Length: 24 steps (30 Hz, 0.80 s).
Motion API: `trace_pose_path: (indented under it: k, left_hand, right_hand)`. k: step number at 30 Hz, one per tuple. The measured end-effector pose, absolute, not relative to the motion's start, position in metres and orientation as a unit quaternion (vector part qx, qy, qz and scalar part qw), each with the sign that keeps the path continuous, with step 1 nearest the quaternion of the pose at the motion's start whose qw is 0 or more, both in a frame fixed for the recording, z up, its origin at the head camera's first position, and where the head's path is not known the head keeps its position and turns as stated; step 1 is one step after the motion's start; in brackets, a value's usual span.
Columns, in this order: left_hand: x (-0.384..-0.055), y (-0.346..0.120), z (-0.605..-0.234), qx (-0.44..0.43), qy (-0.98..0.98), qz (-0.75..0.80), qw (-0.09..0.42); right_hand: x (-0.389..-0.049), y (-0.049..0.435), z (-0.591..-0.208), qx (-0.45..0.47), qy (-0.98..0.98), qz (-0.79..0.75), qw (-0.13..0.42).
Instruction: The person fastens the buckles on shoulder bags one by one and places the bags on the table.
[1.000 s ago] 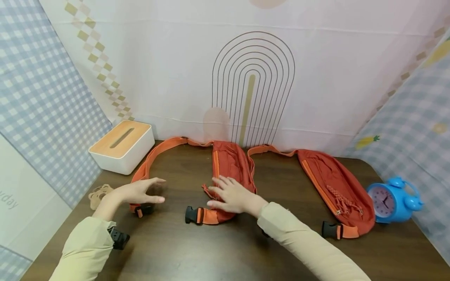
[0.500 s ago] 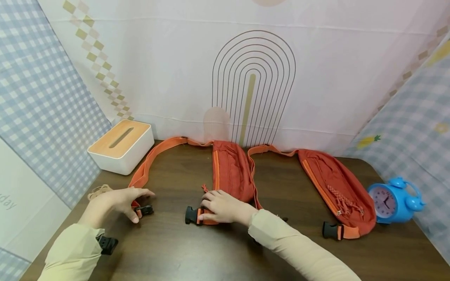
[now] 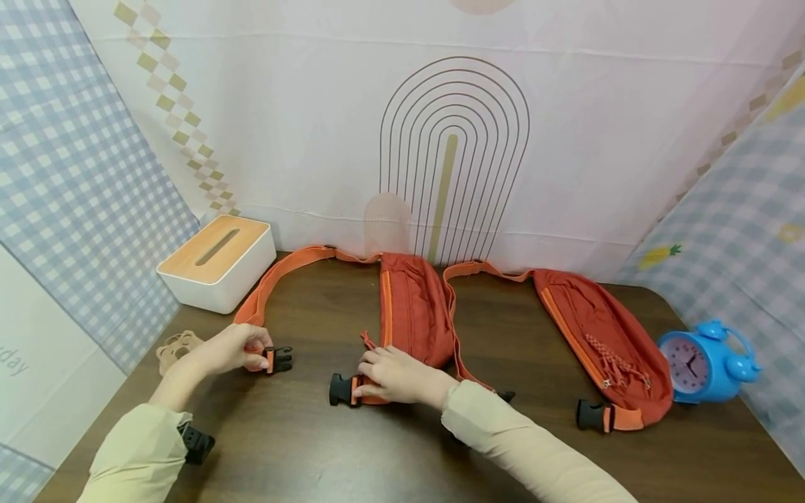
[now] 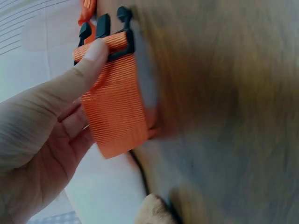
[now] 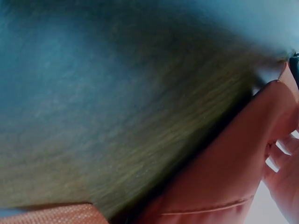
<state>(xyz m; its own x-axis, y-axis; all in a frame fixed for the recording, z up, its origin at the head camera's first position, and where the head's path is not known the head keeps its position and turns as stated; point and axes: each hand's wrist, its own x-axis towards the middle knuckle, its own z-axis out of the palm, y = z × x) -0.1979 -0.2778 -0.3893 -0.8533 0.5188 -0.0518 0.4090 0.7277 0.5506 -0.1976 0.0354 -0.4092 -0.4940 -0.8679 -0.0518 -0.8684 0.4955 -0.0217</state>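
Observation:
In the head view a rust-red waist bag (image 3: pixel 411 300) lies mid-table, its orange strap (image 3: pixel 298 260) curving left. My left hand (image 3: pixel 228 349) pinches that strap's end just behind the black pronged buckle half (image 3: pixel 282 360). The left wrist view shows the thumb on the orange webbing (image 4: pixel 117 105) beside the buckle prongs (image 4: pixel 103 27). My right hand (image 3: pixel 402 377) grips the bag's lower end by the black socket buckle half (image 3: pixel 342 389), thumb near the webbing. Part of the right hand (image 5: pixel 285 177) shows behind red fabric (image 5: pixel 219 172). The two buckle halves are apart.
A second red waist bag (image 3: pixel 597 342) lies to the right, its socket buckle (image 3: pixel 590 415) toward the front. Beside it stands a blue alarm clock (image 3: pixel 694 360). A white tissue box (image 3: pixel 223 269) with a wooden lid and a beige bear-shaped item (image 3: pixel 172 351) are at left.
My left hand has gone from hovering open to pinching the strap end, turning its prongs rightward. The right hand has moved down from the bag's body to grip its lower end.

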Motion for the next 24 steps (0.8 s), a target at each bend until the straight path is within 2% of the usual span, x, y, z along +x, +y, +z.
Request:
trace_pose_path:
  k: [6, 10, 17, 24]
  left_hand:
    - [-0.203, -0.269, -0.395, 0.253, 0.929, 0.267, 0.038]
    - [-0.207, -0.260, -0.397, 0.244, 0.931, 0.273, 0.001]
    - [-0.212, -0.242, -0.396, 0.229, 0.932, 0.280, -0.014]
    - [-0.217, -0.227, -0.397, 0.225, 0.931, 0.286, -0.044]
  right_hand:
    - [-0.196, 0.033, -0.407, -0.515, 0.856, -0.032, 0.026]
    - [-0.196, 0.032, -0.407, -0.506, 0.855, -0.092, 0.061]
    - [-0.195, 0.034, -0.405, -0.457, 0.851, -0.210, 0.149]
    - [-0.196, 0.036, -0.404, -0.440, 0.837, -0.281, 0.163]
